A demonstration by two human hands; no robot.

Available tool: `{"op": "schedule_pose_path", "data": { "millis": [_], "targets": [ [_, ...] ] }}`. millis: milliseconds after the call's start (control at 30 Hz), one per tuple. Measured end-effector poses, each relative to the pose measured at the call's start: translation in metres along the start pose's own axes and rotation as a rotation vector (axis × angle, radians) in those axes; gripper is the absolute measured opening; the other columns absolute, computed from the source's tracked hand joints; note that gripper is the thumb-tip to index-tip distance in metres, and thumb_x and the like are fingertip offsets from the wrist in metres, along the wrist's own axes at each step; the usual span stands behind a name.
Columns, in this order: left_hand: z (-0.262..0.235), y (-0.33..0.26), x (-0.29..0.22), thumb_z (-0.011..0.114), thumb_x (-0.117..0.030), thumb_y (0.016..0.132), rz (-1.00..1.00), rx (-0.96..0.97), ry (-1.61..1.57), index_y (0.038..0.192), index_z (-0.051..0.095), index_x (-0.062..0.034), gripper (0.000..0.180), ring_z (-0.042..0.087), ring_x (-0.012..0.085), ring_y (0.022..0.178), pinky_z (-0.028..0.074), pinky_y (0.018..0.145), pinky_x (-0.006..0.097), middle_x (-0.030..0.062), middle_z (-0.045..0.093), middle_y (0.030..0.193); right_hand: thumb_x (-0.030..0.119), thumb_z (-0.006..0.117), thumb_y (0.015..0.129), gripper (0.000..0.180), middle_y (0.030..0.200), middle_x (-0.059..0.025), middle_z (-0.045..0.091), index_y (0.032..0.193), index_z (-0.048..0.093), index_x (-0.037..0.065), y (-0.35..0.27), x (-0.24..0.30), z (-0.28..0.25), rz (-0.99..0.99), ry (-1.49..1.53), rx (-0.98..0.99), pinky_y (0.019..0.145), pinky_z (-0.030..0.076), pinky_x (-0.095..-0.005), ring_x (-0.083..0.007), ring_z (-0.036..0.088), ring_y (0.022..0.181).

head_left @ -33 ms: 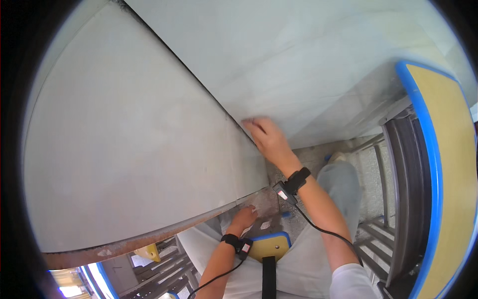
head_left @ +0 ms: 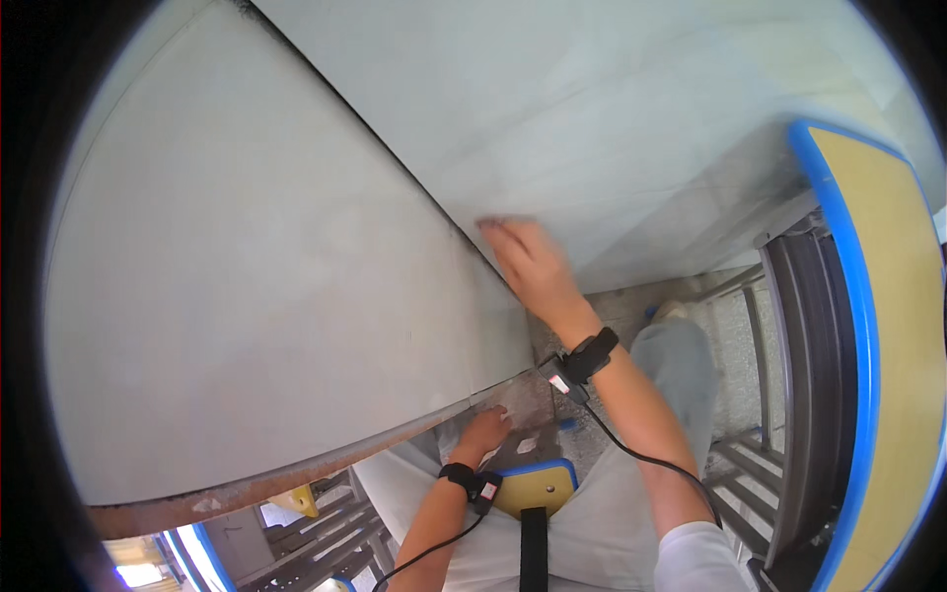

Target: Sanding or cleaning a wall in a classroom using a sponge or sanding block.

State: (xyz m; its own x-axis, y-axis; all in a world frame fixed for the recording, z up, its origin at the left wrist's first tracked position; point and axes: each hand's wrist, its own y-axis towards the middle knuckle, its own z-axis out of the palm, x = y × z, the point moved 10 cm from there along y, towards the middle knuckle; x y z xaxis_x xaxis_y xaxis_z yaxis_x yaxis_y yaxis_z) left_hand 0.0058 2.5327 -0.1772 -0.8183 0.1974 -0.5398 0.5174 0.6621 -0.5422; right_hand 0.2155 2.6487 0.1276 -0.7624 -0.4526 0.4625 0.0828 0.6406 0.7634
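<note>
Filling the left half of the view, a pale panel point(head_left: 266, 286), bounded along its upper right by a narrow dark seam point(head_left: 424, 189) and along its bottom by a worn rust-brown edge point(head_left: 237, 490). Past the seam, to the panel's upper right, a broad pale wall-like surface point(head_left: 612, 109), with plenty of width for sideways movement. Just off the panel's right side, near the lower end of the seam, the right hand point(head_left: 538, 271), motion-blurred, fingers bent, thumb and fingertips drawn close together; cannot tell of contact with the wall-like surface, nor of anything small pinched between. Below the panel's lower right corner, close by the rust-brown edge, the left hand point(head_left: 480, 436), fingers loosely gathered; cannot tell of anything touched or held there. Tight room at that spot, between the panel above and a blue-rimmed yellow seat point(head_left: 538, 488) farther below. Right of the panel, beyond the right forearm, a strip of speckled floor point(head_left: 735, 345), then a dark metal frame point(head_left: 809, 345) and a yellow board with blue edging point(head_left: 908, 326), both well apart from the panel, with a wide gap between.
</note>
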Motion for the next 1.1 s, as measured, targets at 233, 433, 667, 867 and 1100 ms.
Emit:
{"op": "schedule_pose_path", "data": {
  "millis": [233, 433, 667, 867, 1100],
  "targets": [
    [0.006, -0.001, -0.011, 0.049, -0.03, 0.087, -0.024, 0.121, -0.035, 0.116, 0.056, -0.0021, 0.042, 0.056, 0.0404, 0.103, 0.044, 0.091, 0.044, 0.0261, 0.06, 0.107, -0.002, 0.062, 0.075, 0.025, 0.092, -0.0071, 0.06, 0.1, 0.065, 0.003, -0.035, -0.014, 0.018, -0.1, -0.159, 0.15, 0.064, 0.049, -0.0322, -0.0235, 0.058, 0.078],
    [0.005, -0.005, -0.017, 0.048, -0.029, 0.087, -0.005, 0.122, 0.01, 0.116, 0.056, -0.0016, 0.041, 0.056, 0.0403, 0.103, 0.044, 0.09, 0.044, 0.0259, 0.059, 0.108, 0.001, 0.062, 0.074, 0.027, 0.088, -0.0066, 0.059, 0.101, 0.064, 0.004, -0.002, 0.0, -0.025, -0.151, -0.129, -0.019, 0.063, 0.048, -0.0319, -0.0231, 0.058, 0.075],
    [0.0, -0.003, 0.0, 0.048, -0.029, 0.086, -0.008, 0.084, 0.011, 0.114, 0.056, -0.0031, 0.039, 0.056, 0.0409, 0.102, 0.044, 0.089, 0.046, 0.0255, 0.06, 0.106, 0.004, 0.061, 0.078, 0.021, 0.084, -0.0058, 0.06, 0.099, 0.066, 0.007, 0.016, -0.003, -0.034, -0.096, -0.153, -0.036, 0.058, 0.045, -0.0326, -0.0225, 0.057, 0.072],
    [0.005, -0.005, -0.013, 0.047, -0.029, 0.086, -0.016, 0.107, -0.058, 0.114, 0.057, -0.0034, 0.039, 0.056, 0.041, 0.102, 0.044, 0.089, 0.047, 0.0252, 0.06, 0.106, 0.009, 0.065, 0.078, 0.015, 0.073, -0.0017, 0.056, 0.093, 0.068, 0.01, 0.014, -0.011, -0.037, 0.115, -0.02, -0.09, 0.055, 0.042, -0.0301, -0.0195, 0.054, 0.064],
    [0.008, -0.003, -0.009, 0.047, -0.029, 0.086, 0.011, 0.099, -0.039, 0.111, 0.057, -0.0025, 0.038, 0.056, 0.041, 0.101, 0.044, 0.089, 0.046, 0.0259, 0.059, 0.107, 0.01, 0.066, 0.078, 0.011, 0.068, -0.0017, 0.051, 0.089, 0.067, 0.012, 0.015, 0.008, -0.029, -0.08, -0.225, -0.083, 0.051, 0.041, -0.0303, -0.0191, 0.052, 0.061]
  ]
}}
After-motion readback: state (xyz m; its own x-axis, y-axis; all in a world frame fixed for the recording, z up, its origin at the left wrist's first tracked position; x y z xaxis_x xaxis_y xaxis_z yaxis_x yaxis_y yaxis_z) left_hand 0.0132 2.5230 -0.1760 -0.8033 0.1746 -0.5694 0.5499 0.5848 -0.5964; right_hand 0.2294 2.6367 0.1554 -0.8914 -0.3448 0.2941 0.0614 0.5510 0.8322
